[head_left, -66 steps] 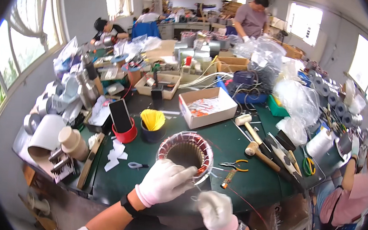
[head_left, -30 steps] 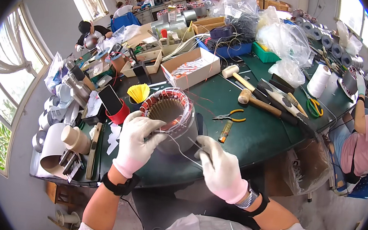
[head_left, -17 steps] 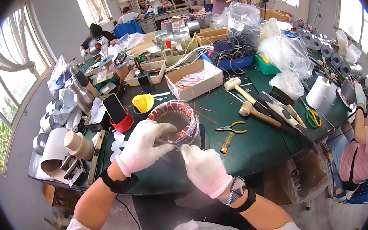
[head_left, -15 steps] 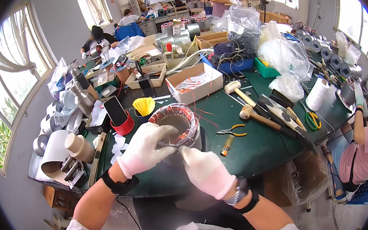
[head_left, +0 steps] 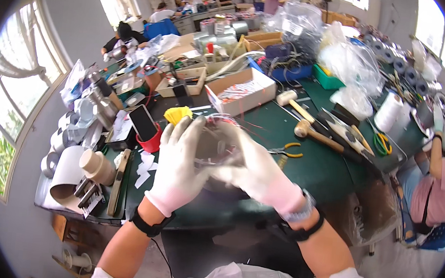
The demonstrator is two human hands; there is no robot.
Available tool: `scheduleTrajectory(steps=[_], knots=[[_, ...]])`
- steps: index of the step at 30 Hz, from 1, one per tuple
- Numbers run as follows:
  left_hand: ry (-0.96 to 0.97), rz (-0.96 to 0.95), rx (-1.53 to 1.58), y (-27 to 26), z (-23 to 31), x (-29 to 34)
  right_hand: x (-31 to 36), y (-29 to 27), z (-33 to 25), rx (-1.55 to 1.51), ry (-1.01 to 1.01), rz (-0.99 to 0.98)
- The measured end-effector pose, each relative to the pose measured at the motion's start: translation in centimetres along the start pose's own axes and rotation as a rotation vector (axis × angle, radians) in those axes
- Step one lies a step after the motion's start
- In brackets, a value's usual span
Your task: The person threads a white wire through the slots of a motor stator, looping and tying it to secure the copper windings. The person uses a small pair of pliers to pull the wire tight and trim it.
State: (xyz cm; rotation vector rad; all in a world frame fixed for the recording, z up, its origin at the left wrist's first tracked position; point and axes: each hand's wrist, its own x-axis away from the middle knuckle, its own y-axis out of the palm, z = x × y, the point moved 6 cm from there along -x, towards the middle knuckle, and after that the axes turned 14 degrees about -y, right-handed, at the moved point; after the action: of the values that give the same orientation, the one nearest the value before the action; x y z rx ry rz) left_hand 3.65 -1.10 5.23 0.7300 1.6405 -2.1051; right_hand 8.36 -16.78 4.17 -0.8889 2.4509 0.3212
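A ring-shaped motor stator (head_left: 215, 145) stands at the near middle of the green table, its winding wires showing around the top rim. My left hand (head_left: 179, 159), in a white glove, is curved round its left side. On the right side my gloved right hand (head_left: 263, 171) wraps round it, smeared by motion. Between them the stator's front is partly hidden and blurred. Thin red wires trail from the far side of its rim. Just beyond my left fingers are yellow slips (head_left: 177, 114) in a dark cup.
Right of the stator lie yellow-handled pliers (head_left: 287, 148), two mallets (head_left: 302, 128) and scissors (head_left: 381, 144). Behind is an open box (head_left: 250, 99) of strips. A phone (head_left: 142, 121) leans on a red holder (head_left: 152, 142) at left. Another person (head_left: 438, 176) sits at the right edge.
My hands have gone from pinching at the stator's near rim to curving round both its sides. The right hand moved up and forward. The view has shifted slightly.
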Motion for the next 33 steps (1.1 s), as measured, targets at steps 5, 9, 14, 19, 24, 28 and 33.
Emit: scheduleTrajectory(steps=[5, 9, 14, 19, 24, 28, 33], knots=[[-0.094, -0.156, 0.357, 2.0, -0.7, 1.2, 2.0, -0.9, 1.8, 0.416, -0.017, 0.073], [-0.151, -0.295, 0.313, 2.5, -0.5, 1.2, 8.5, -4.7, 2.9, 0.882, -0.217, 0.189], [-0.174, -0.249, 0.374, 2.9, -1.3, 1.7, 8.5, -2.9, 4.9, 0.574, -0.171, 0.117], [-0.173, -0.266, 0.391, 2.6, -1.4, 1.7, 7.8, -1.0, 2.6, -0.338, 0.147, 0.145], [-0.084, -0.248, 0.327, 2.7, -0.7, 1.4, 9.0, -1.4, 2.5, -0.390, 0.244, 0.087], [-0.037, -0.153, 0.373, 2.6, -0.4, 1.4, 7.3, -1.5, -4.2, 0.856, -0.535, 0.003], [-0.119, -0.147, 0.338, 1.9, -0.8, 2.0, 13.2, -3.2, -6.2, -0.097, -0.416, 0.199]])
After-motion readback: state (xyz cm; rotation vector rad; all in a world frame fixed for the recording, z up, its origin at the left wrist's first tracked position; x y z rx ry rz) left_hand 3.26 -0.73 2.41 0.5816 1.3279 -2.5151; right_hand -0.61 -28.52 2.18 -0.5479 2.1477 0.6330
